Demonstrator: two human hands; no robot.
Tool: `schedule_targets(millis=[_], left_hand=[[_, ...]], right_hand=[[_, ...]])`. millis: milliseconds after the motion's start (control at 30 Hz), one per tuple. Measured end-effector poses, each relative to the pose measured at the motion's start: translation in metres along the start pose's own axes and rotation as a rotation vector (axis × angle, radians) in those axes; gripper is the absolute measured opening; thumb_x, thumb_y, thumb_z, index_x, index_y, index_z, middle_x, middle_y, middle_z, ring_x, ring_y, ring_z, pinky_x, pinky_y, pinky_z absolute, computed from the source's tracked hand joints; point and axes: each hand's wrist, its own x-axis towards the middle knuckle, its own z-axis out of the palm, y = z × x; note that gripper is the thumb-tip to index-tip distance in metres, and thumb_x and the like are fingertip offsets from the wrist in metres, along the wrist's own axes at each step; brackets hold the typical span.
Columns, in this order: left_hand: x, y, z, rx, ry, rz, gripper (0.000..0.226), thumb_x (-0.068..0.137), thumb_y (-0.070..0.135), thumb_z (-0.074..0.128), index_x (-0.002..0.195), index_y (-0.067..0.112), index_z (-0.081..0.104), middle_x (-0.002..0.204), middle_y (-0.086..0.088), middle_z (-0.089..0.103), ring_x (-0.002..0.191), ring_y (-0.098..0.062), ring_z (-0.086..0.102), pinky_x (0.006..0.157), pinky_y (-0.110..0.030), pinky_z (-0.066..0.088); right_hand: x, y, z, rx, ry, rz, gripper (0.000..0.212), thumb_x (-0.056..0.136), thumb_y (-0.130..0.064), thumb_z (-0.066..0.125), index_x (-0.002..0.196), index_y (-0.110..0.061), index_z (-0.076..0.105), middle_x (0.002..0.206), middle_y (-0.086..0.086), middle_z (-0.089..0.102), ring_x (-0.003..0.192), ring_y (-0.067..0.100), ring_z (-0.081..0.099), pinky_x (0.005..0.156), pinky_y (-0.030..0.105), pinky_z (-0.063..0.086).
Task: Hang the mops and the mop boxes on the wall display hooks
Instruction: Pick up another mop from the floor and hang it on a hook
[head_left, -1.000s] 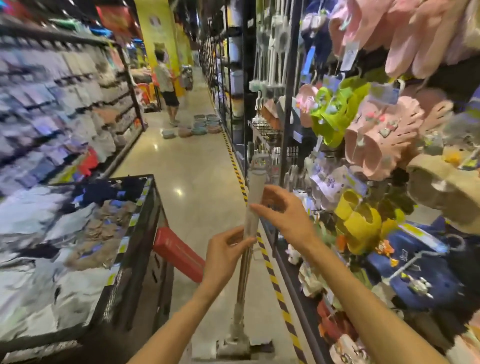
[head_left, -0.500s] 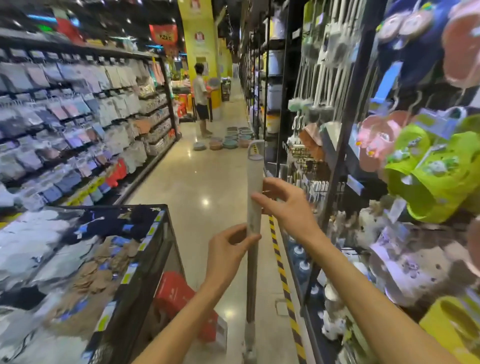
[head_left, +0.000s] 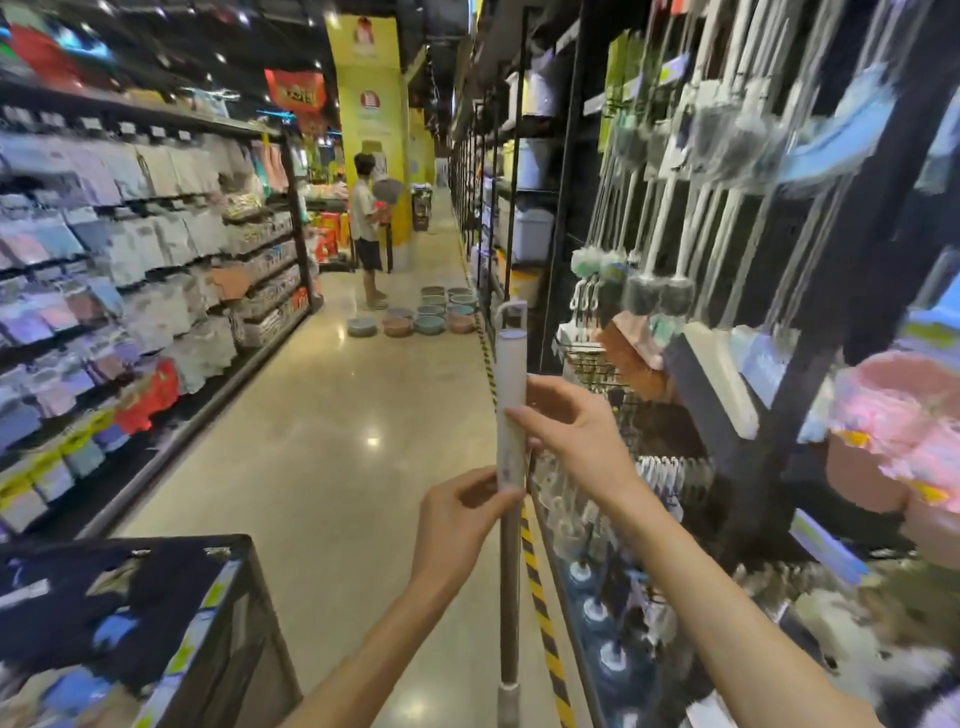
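Note:
I hold a mop upright in the aisle by its long handle (head_left: 510, 374), which has a white plastic grip with a hanging loop at the top and a metal pole below. My left hand (head_left: 457, 525) is closed around the pole just under the white grip. My right hand (head_left: 566, 431) grips the white part higher up, fingers wrapped from the right. The mop's head is out of view below. On the wall display at right, several mops (head_left: 670, 218) hang from hooks, heads up.
A wire bin of packaged goods (head_left: 244, 597) stands at lower left. Shelves of packaged cloths (head_left: 156, 249) line the left. A person (head_left: 366, 228) stands down the aisle beside several basins (head_left: 431, 312) on the floor. Yellow-black tape (head_left: 540, 603) runs along the right shelving.
The view has lifted and swung toward the hanging mops on the right. The mop stays upright in both hands with the same grips; its head dropped out of view.

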Motion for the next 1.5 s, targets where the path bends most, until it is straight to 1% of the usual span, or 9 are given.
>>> schedule_targets(millis=[233, 400, 567, 667, 900, 1100, 1233, 1367, 1500], left_hand=[[0.166, -0.062, -0.006, 0.011, 0.06, -0.005, 0.027, 0.083, 0.015, 0.086, 0.102, 0.034, 0.08, 0.096, 0.014, 0.082, 0.094, -0.005, 0.077, 0.087, -0.021, 0.06], [0.301, -0.111, -0.008, 0.025, 0.097, -0.023, 0.03, 0.082, 0.012, 0.086, 0.095, 0.039, 0.08, 0.094, 0.014, 0.082, 0.093, -0.005, 0.078, 0.087, -0.022, 0.059], [0.442, -0.148, -0.013, 0.061, 0.154, -0.057, 0.028, 0.083, 0.017, 0.086, 0.099, 0.039, 0.079, 0.097, 0.016, 0.081, 0.094, -0.003, 0.077, 0.089, -0.025, 0.061], [0.522, -0.162, -0.022, 0.077, 0.185, -0.052, 0.027, 0.083, 0.019, 0.086, 0.099, 0.04, 0.078, 0.096, 0.017, 0.081, 0.094, -0.002, 0.077, 0.088, -0.022, 0.06], [0.685, -0.21, -0.051, 0.103, 0.234, -0.039, 0.026, 0.085, 0.019, 0.086, 0.111, 0.021, 0.082, 0.1, 0.01, 0.082, 0.094, -0.007, 0.077, 0.093, -0.031, 0.063], [0.837, -0.258, -0.075, 0.077, 0.185, 0.026, 0.024, 0.083, 0.016, 0.087, 0.104, 0.028, 0.082, 0.095, 0.014, 0.082, 0.093, -0.005, 0.077, 0.088, -0.024, 0.061], [0.942, -0.276, -0.086, 0.041, 0.107, 0.045, 0.031, 0.084, 0.012, 0.085, 0.097, 0.038, 0.078, 0.091, 0.022, 0.08, 0.09, 0.001, 0.076, 0.079, -0.012, 0.057], [1.053, -0.292, -0.08, -0.002, 0.001, 0.044, 0.033, 0.084, 0.004, 0.084, 0.09, 0.036, 0.078, 0.085, 0.019, 0.08, 0.084, 0.003, 0.076, 0.075, -0.01, 0.054], [1.149, -0.314, -0.057, -0.039, -0.109, 0.069, 0.029, 0.087, 0.004, 0.081, 0.101, 0.028, 0.078, 0.09, 0.019, 0.081, 0.087, -0.001, 0.077, 0.077, -0.013, 0.056]], right_hand=[[0.156, 0.085, 0.001, 0.0, -0.006, 0.0, 0.033, 0.094, -0.011, 0.078, 0.126, -0.011, 0.073, 0.115, 0.005, 0.08, 0.102, 0.015, 0.076, 0.073, 0.023, 0.058], [0.284, 0.161, -0.004, 0.024, -0.048, -0.005, 0.032, 0.095, -0.015, 0.078, 0.127, -0.015, 0.073, 0.119, 0.003, 0.079, 0.111, 0.022, 0.075, 0.091, 0.041, 0.064], [0.422, 0.213, -0.005, 0.038, -0.063, 0.002, 0.03, 0.094, -0.014, 0.078, 0.122, -0.021, 0.073, 0.116, -0.002, 0.079, 0.109, 0.019, 0.075, 0.089, 0.033, 0.064], [0.505, 0.245, 0.001, 0.022, -0.107, -0.006, 0.035, 0.094, -0.021, 0.079, 0.128, -0.018, 0.072, 0.119, -0.002, 0.078, 0.112, 0.019, 0.075, 0.094, 0.044, 0.064], [0.667, 0.314, 0.026, 0.014, -0.161, -0.002, 0.042, 0.095, -0.022, 0.077, 0.135, -0.015, 0.068, 0.122, -0.003, 0.077, 0.113, 0.017, 0.074, 0.099, 0.047, 0.062], [0.8, 0.379, 0.039, -0.011, -0.128, -0.038, 0.041, 0.095, -0.015, 0.076, 0.135, -0.014, 0.066, 0.121, -0.004, 0.075, 0.11, 0.009, 0.072, 0.092, 0.026, 0.06], [0.895, 0.412, 0.044, -0.053, -0.054, -0.049, 0.042, 0.094, -0.017, 0.077, 0.135, -0.017, 0.067, 0.124, -0.001, 0.075, 0.113, 0.015, 0.073, 0.098, 0.039, 0.062], [0.986, 0.441, 0.031, -0.062, 0.068, -0.049, 0.039, 0.094, -0.014, 0.079, 0.13, -0.021, 0.07, 0.122, 0.0, 0.077, 0.112, 0.022, 0.074, 0.097, 0.055, 0.061], [1.062, 0.471, 0.002, -0.13, 0.204, -0.061, 0.039, 0.093, -0.013, 0.08, 0.13, -0.014, 0.069, 0.119, 0.0, 0.078, 0.109, 0.018, 0.075, 0.096, 0.053, 0.062]])
